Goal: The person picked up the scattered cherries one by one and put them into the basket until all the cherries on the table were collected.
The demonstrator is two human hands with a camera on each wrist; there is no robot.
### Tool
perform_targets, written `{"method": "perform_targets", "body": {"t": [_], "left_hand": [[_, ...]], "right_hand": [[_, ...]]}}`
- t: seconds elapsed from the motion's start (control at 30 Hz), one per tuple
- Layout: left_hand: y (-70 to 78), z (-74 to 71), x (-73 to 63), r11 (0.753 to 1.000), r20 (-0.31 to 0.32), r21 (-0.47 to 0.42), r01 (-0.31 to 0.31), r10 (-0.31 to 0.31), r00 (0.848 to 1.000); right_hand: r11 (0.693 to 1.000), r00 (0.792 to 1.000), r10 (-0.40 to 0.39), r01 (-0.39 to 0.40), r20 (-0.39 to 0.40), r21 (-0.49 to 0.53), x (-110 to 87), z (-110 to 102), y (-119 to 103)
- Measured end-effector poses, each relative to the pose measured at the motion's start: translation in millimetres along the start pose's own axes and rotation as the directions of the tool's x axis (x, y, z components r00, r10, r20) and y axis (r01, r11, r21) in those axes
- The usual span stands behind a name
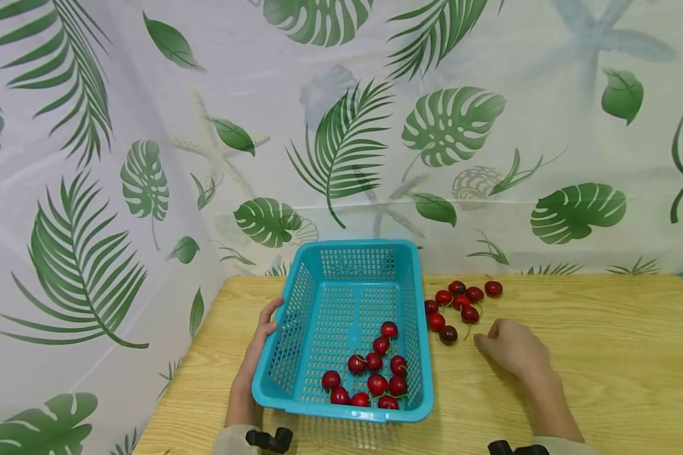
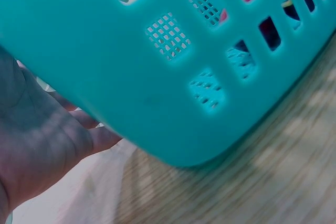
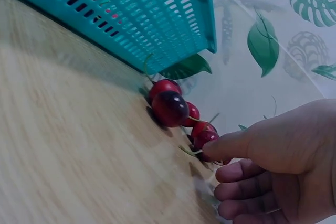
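A blue plastic basket (image 1: pixel 355 316) with perforated walls and several red cherries (image 1: pixel 377 384) gathered toward its front right stands on the table. My left hand (image 1: pixel 260 344) is at its left side, fingertips right at the outer wall. In the left wrist view the palm (image 2: pixel 44 135) faces the camera, with the fingers partly hidden behind the basket edge. My right hand (image 1: pixel 515 347) is low over the table, beside a loose group of cherries (image 1: pixel 461 302) with stems. Its thumb (image 3: pixel 231 145) overlaps the nearest cherries in the right wrist view, the other fingers bent loosely below.
The wood-patterned table (image 1: pixel 632 354) extends right of the cherries to a wall sheet (image 1: pixel 518 253) printed with green leaves. That sheet also closes off the left side. One dark cherry (image 1: pixel 448 335) lies nearest the front of the loose group, close to the basket's right wall.
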State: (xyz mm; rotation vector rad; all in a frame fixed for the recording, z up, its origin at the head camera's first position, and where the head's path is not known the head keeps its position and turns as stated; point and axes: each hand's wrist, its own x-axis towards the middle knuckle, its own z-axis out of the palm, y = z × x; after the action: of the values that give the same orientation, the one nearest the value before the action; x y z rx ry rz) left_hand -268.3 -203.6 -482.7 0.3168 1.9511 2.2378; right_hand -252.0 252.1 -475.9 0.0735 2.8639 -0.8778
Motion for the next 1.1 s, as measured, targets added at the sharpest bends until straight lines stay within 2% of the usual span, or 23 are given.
{"method": "perform_targets", "body": {"t": [0.37,0.8,0.87,1.1], "left_hand": [[2.7,1.7,-1.8,1.0,-0.016,-0.008,0.017,-0.018,1.0],[-0.1,-0.4,2.1,1.0,-0.028,0.006,0.025,-0.025,0.999],[-0.9,-0.3,3.2,1.0,-0.035,0.016,0.018,-0.018,0.999],[-5.1,-2.2,12.5,0.995,-0.049,0.052,-0.087,0.089,0.995]], "right_hand": [[0.998,0.998,0.0,-0.004,-0.066,-0.07,5.6,20,-15],[0.997,0.993,0.042,-0.049,-0.109,-0.066,4.5,12,-12],[0.996,0.993,0.052,-0.06,-0.106,-0.07,5.1,11,-12],[0.99,0.994,0.075,-0.083,-0.075,-0.11,7.4,10,-10]]}}
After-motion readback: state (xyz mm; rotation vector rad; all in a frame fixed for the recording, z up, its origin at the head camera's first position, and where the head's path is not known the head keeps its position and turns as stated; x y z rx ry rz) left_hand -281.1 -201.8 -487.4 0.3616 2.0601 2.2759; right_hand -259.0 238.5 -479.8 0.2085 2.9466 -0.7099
